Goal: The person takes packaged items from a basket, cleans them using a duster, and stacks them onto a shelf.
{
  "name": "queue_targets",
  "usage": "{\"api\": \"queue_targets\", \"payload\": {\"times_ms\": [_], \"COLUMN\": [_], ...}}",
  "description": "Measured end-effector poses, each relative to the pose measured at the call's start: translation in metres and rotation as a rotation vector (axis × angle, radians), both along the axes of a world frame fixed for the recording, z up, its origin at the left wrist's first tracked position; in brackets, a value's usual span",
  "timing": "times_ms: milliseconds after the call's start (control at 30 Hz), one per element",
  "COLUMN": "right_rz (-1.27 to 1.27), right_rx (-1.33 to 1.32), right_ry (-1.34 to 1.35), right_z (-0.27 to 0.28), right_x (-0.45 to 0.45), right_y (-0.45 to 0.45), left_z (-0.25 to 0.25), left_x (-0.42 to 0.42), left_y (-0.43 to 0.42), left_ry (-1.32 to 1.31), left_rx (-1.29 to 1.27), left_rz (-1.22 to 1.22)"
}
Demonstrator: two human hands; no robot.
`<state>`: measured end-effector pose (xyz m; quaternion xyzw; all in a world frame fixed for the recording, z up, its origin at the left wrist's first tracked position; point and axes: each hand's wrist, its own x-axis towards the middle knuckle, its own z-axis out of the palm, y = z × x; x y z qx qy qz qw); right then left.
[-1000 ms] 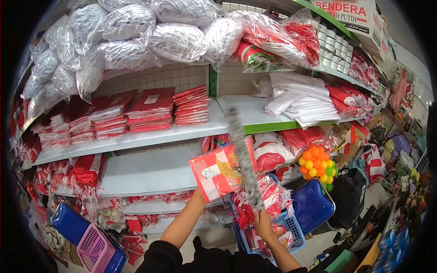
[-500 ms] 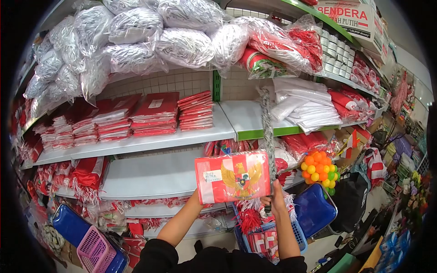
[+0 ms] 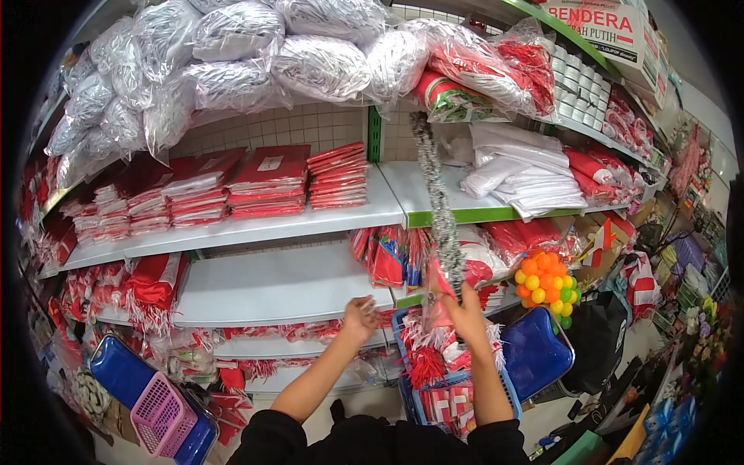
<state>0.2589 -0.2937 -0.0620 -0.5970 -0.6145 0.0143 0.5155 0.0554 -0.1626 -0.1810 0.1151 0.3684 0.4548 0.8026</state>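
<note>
My right hand [image 3: 465, 316] grips a plastic-wrapped red-and-white flag packet [image 3: 435, 298], turned edge-on above the blue basket [image 3: 508, 386]. Right by its fingers, a silver tinsel garland [image 3: 439, 203] hangs down in front of the shelves. My left hand [image 3: 360, 319] is apart from the packet, before the middle shelf, its fingers loosely bent with nothing visible in them. In the basket lie red-and-white packets [image 3: 452, 407] and a red fringed bundle [image 3: 425, 367].
Stacked red packets [image 3: 267, 182] and white folded packs [image 3: 531, 174] lie on the upper shelf [image 3: 310, 225]. Bags of white cord [image 3: 322, 68] sit above. Blue stools [image 3: 536, 353], a pink basket [image 3: 163, 415] and an orange-and-yellow ball cluster [image 3: 545, 283] stand around me.
The flag packet, earlier facing me between both hands, is now edge-on in my right hand, nearer the basket. My left hand has let go. The tinsel's top has swung left.
</note>
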Motion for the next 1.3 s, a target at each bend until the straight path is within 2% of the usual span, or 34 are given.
{"api": "queue_targets", "payload": {"times_ms": [100, 200, 300, 400, 500, 533, 633, 733, 833, 933, 1033, 1067, 1167, 1267, 1300], "right_rz": [0.050, 0.246, 0.350, 0.369, 0.362, 0.366, 0.295, 0.232, 0.033, -0.061, 0.047, 0.186, 0.226, -0.014, -0.051], "right_rx": [-0.195, -0.076, -0.115, -0.196, -0.350, -0.289, -0.343, -0.405, -0.415, -0.221, -0.447, -0.384, -0.452, -0.386, -0.386], "right_ry": [0.132, 0.077, -0.063, -0.141, -0.144, -0.169, -0.137, -0.282, -0.168, 0.061, -0.024, -0.159, -0.403, -0.032, 0.001], "right_z": [0.024, 0.009, -0.001, -0.004, 0.015, 0.003, -0.013, -0.018, -0.042, -0.066, -0.066, -0.069, -0.056, -0.061, -0.066], "right_x": [-0.044, -0.072, -0.090, -0.100, -0.108, -0.107, -0.104, -0.086, -0.051, -0.038, -0.053, -0.057, -0.057, -0.047, -0.045], "right_y": [-0.011, -0.010, -0.019, -0.026, -0.036, -0.034, -0.040, -0.051, -0.042, -0.029, -0.040, -0.044, -0.049, -0.035, -0.030], "left_z": [0.032, 0.024, 0.019, 0.012, 0.005, 0.004, 0.008, 0.022, 0.040, 0.051, 0.056, 0.057, 0.057, 0.062, 0.063], "left_x": [0.034, 0.052, 0.050, 0.037, 0.026, 0.020, 0.008, -0.005, -0.019, -0.025, -0.022, -0.021, -0.018, -0.014, -0.012], "left_y": [-0.040, -0.043, -0.046, -0.053, -0.059, -0.059, -0.055, -0.045, -0.034, -0.028, -0.026, -0.025, -0.025, -0.021, -0.020], "left_ry": [-0.262, -0.258, -0.317, -0.393, -0.434, -0.447, -0.471, -0.481, -0.477, -0.476, -0.470, -0.469, -0.478, -0.476, -0.476], "left_rx": [0.145, 0.220, 0.269, 0.295, 0.310, 0.307, 0.335, 0.376, 0.424, 0.446, 0.454, 0.455, 0.460, 0.465, 0.472], "left_rz": [-0.271, -0.246, -0.293, -0.337, -0.357, -0.355, -0.330, -0.295, -0.269, -0.253, -0.258, -0.262, -0.257, -0.260, -0.260]}}
